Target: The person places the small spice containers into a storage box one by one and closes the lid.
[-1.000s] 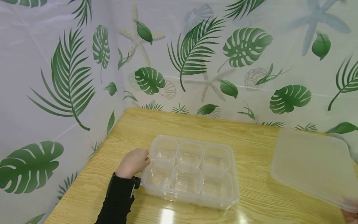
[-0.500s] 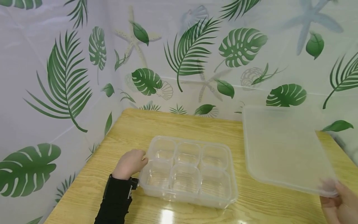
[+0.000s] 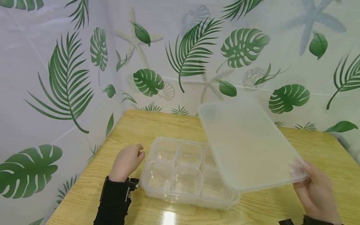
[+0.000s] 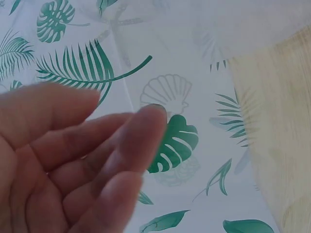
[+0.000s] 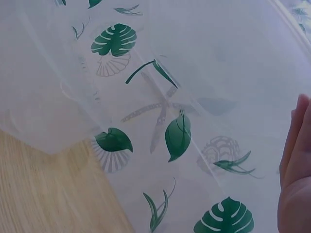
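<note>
A clear plastic food container (image 3: 168,194) divided into several compartments sits on the wooden table (image 3: 137,123). Just off its left edge hovers my left hand (image 3: 126,162), apart from the rim. In the left wrist view, that left hand (image 4: 87,165) has loosely bent fingers and holds nothing. My right hand (image 3: 317,190) pinches the near right corner of a frosted, translucent lid (image 3: 250,150). Tilted in the air, the lid covers the container's right-hand compartments from the head view. Only part of the right hand (image 5: 294,179) shows at the right wrist view's edge.
Behind the table hangs a white sheet (image 3: 174,18) printed with green leaves, shells and starfish. It continues along the left side as another wall (image 3: 25,62). Bare wood lies behind and right of the container.
My right hand has brought the lid in from the right, raising and tilting it over the container's right side. My left hand has come off the container's left edge.
</note>
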`<state>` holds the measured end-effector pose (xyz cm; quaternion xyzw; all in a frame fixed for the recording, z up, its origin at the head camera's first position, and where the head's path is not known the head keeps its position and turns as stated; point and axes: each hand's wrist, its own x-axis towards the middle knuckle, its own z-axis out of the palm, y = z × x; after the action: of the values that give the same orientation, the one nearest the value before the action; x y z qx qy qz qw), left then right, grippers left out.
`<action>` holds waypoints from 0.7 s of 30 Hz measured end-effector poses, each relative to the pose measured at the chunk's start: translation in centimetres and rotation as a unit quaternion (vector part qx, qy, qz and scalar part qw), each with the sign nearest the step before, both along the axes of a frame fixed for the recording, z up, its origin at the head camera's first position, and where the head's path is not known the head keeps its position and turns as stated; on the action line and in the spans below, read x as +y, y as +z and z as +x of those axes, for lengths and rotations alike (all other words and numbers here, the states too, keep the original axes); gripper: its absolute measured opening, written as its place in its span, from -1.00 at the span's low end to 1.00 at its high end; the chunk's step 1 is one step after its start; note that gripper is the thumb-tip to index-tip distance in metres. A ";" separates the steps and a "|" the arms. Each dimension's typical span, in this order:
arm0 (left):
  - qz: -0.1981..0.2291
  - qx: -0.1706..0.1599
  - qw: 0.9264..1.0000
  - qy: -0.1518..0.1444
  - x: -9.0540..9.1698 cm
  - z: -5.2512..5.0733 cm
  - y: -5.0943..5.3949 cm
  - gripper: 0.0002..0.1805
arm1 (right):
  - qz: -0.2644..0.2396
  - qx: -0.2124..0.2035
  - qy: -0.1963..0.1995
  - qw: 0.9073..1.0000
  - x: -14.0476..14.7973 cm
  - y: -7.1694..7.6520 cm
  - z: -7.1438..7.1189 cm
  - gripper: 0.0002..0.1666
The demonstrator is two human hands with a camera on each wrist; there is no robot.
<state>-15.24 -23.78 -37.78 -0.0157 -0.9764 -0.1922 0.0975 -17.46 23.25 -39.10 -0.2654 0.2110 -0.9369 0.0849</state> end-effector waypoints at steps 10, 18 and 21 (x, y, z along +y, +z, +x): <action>0.089 0.140 0.986 0.024 0.3 0.2 1.1 -0.78 | 0.064 0.035 -0.002 0.997 -3.8 1.3 -1.4 -0.44; 0.153 0.158 0.975 0.018 0.6 0.4 1.3 -0.73 | 0.098 0.058 -0.013 0.993 -5.9 1.9 -1.6 -0.47; 0.165 0.148 0.975 0.024 0.6 0.4 1.4 -0.69 | 0.105 0.073 -0.016 0.992 -6.5 2.1 -1.4 -0.49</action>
<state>-14.85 -23.14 -36.37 -0.0046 -0.9060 -0.3439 0.2468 -18.88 16.74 -37.02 -0.3188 0.3185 -0.8890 0.0814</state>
